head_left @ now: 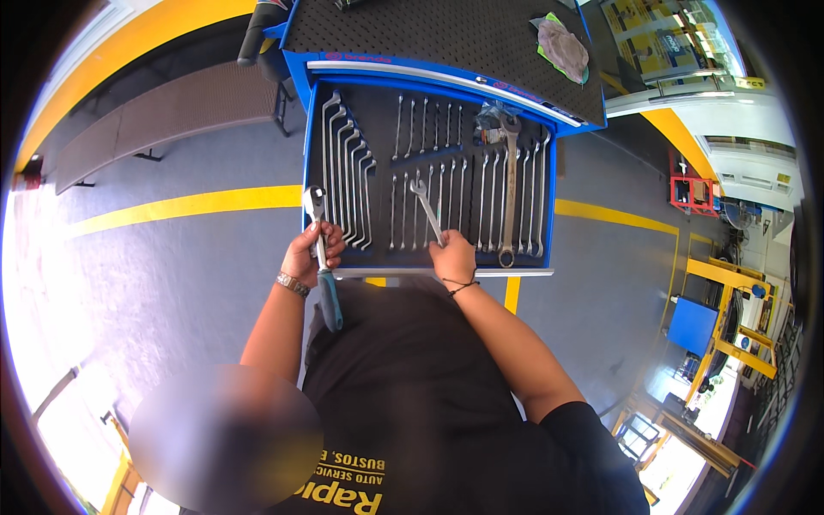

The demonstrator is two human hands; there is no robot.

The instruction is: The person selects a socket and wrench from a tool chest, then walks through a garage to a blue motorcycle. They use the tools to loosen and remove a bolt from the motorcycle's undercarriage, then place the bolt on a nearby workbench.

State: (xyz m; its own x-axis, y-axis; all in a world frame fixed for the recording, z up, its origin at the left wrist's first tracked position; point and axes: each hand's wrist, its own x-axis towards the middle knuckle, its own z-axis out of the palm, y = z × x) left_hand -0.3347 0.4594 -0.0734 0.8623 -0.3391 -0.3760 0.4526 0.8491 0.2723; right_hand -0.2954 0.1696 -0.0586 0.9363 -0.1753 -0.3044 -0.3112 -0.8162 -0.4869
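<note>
Right hand [453, 257] pinches the lower end of a shiny wrench [430, 213], whose long axis runs away from the body and slightly left, over the open blue drawer [554, 197]. Left hand [314, 246] grasps a ratchet [329, 299] with a smooth teal handle, by the drawer's left edge. Slim polished wrenches [494, 202] line the dark liner [384, 120]; 1 long, dull wrench [510, 189] lies right.
</note>
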